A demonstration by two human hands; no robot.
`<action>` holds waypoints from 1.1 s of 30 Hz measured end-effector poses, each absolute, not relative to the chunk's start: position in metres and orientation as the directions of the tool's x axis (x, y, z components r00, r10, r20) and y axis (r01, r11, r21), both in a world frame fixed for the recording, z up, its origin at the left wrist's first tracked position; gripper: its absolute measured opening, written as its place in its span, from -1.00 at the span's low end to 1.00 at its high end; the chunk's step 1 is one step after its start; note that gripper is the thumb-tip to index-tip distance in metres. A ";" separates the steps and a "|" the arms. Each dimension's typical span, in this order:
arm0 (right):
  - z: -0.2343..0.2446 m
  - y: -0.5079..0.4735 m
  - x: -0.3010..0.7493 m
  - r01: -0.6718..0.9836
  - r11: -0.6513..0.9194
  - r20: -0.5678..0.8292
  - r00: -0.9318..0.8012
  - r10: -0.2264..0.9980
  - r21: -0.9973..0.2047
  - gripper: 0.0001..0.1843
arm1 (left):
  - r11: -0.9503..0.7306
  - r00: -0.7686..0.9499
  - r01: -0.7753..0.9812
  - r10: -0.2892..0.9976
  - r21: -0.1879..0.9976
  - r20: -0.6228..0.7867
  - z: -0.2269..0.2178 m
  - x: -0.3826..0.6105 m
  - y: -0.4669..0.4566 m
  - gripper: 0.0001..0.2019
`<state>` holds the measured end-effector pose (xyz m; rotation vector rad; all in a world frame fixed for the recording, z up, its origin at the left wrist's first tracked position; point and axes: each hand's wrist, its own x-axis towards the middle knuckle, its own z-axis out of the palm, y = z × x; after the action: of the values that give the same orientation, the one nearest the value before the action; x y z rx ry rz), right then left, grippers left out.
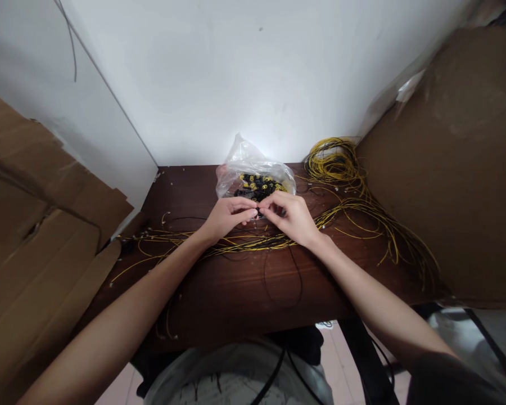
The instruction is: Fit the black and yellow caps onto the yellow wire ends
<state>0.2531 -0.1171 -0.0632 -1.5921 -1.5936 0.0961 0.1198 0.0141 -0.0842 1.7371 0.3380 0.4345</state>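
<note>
My left hand (230, 218) and my right hand (292, 216) meet over the middle of the dark wooden table (236, 287). Their fingertips pinch together around a small black piece (258, 212), mostly covered by the fingers, so its exact kind is unclear. Right behind the hands, a clear plastic bag (247, 153) lies open with many small black and yellow parts (261, 184) inside. Beneath both wrists runs a long bundle of yellow and black wires (261, 243), spread across the table. A thin black wire (300, 275) loops down in front of my right hand.
A coil of yellow and black wire (331, 157) lies at the back right. Cardboard stands on the left (46, 270) and on the right (447, 169). The white wall (244, 73) closes off the back. Below the front edge is a plastic-lined container (236, 371).
</note>
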 end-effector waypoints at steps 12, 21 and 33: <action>-0.061 -0.119 0.257 0.811 0.156 0.475 0.164 0.865 -0.563 -0.87 | -0.139 0.888 -0.026 0.452 0.990 0.087 -0.081 0.119 0.013 -0.76; -0.062 -0.118 0.256 0.812 0.162 0.474 0.154 0.867 -0.560 -0.89 | -0.165 0.890 -0.019 0.447 0.986 0.092 -0.083 0.118 0.014 -0.78; -0.070 -0.115 0.250 0.830 0.128 0.486 0.187 0.854 -0.544 -0.90 | -0.198 0.877 -0.023 0.466 0.980 0.114 -0.085 0.119 0.014 -0.80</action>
<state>0.2501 -0.1151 -0.0699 -1.6725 -1.6145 0.0382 0.1186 0.0139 -0.0854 1.7229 0.3414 0.4571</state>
